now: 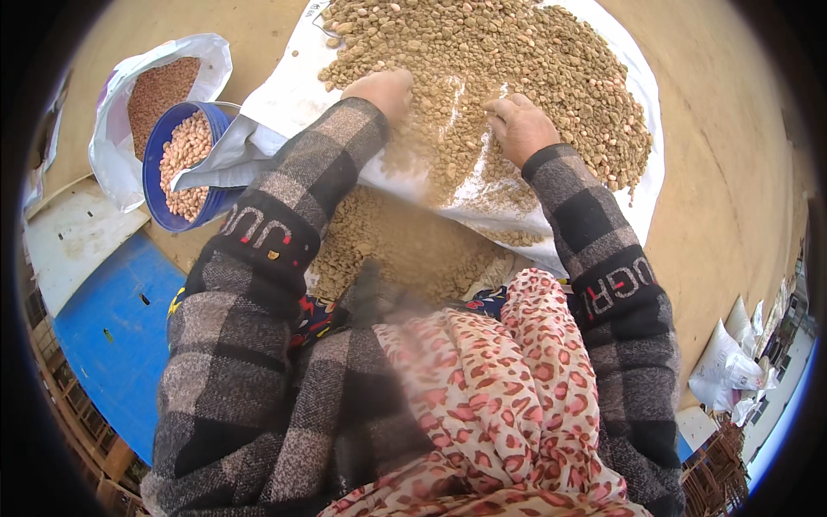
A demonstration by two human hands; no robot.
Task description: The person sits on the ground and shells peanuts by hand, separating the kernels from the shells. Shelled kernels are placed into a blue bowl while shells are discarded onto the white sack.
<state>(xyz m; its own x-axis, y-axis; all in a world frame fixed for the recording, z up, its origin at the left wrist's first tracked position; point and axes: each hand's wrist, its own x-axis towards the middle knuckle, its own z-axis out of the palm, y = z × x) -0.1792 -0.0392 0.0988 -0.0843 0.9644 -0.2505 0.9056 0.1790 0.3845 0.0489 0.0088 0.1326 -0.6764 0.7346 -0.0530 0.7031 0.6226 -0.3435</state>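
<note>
A heap of brown clods mixed with pale pink kernels, apparently peanuts (pixel 465 39), covers a white woven sheet (pixel 297 84) in front of me. My left hand (pixel 386 92) rests at the heap's near left side, its fingers turned down and mostly hidden. To the right, my right hand (pixel 522 126) is over the near part of the pile with fingers bent. Whether either hand pinches a piece is too small to tell. Between them, bare white streaks show through the crumbs. Below the sheet's near edge, more loose brown crumbs (pixel 387 239) lie close to my lap.
On the left, a blue bucket (pixel 155 161) holds pink kernels, partly covered by a fold of the sheet. Behind it stands an open white sack (pixel 216 55) of redder kernels. A blue panel (pixel 110 342) lies at lower left. Filled white sacks (pixel 717 362) stand far right.
</note>
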